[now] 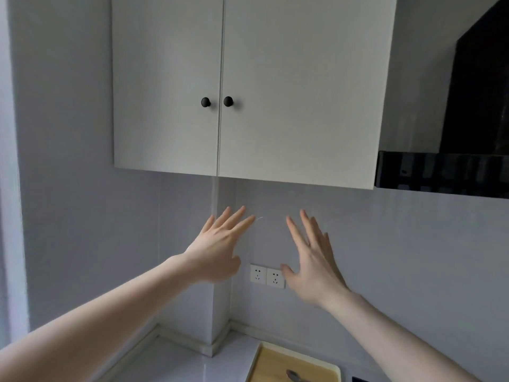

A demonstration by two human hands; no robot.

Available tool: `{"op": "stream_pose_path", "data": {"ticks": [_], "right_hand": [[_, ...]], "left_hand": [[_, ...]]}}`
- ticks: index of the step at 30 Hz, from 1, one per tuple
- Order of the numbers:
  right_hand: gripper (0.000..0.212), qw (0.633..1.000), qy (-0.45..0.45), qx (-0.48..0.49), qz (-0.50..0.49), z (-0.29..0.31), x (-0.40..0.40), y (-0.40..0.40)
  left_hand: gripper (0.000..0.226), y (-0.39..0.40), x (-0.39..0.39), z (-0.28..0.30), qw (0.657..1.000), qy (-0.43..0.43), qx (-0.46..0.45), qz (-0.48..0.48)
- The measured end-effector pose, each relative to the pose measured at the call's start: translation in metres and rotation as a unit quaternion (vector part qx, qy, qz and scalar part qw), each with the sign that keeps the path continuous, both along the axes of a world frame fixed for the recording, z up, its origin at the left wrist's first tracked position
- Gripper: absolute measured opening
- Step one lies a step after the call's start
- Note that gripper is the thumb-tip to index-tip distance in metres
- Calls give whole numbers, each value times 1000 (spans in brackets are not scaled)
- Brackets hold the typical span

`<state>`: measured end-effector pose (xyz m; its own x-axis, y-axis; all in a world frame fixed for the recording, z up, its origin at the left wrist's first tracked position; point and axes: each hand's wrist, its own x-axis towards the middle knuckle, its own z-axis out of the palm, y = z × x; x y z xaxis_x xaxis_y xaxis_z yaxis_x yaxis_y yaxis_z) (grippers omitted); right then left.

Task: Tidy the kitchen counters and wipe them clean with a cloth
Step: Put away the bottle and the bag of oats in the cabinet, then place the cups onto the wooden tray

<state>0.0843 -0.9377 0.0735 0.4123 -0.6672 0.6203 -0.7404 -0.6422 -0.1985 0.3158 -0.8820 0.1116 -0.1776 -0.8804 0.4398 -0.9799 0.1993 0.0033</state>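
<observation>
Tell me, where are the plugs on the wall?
In the head view, the double wall socket sits low on the grey wall, between the left hand and the right hand, below the white cabinet.

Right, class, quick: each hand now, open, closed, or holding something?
Left hand: open, fingers spread, holding nothing.
Right hand: open, fingers straight, holding nothing.

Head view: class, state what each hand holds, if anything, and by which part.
Nothing is held. The left hand and the right hand are both raised below the cabinet with fingers straight and spread; neither has a grip on anything.
</observation>
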Motion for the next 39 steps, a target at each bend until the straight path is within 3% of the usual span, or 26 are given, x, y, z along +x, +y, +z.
{"op": "stream_pose_path", "data": {"ticks": [6, 14, 22, 32, 39], "right_hand": [[82, 978, -135, 128, 97, -86, -16, 63], [63, 927, -149, 336, 72, -215, -53, 129], [57, 891, -106, 441, 33, -287, -78, 174], [54, 867, -51, 492, 53, -297, -99, 158], [52, 852, 29, 499, 155, -293, -95, 133]], "left_hand": [[78, 79, 4, -91, 997, 59, 20, -35], [62, 162, -15, -232, 961, 239, 134, 30], [54, 221, -19, -319, 923, 293, 229, 100], [52, 216, -63, -334, 906, 313, 251, 136], [55, 242, -95, -328, 888, 323, 217, 243]]}}
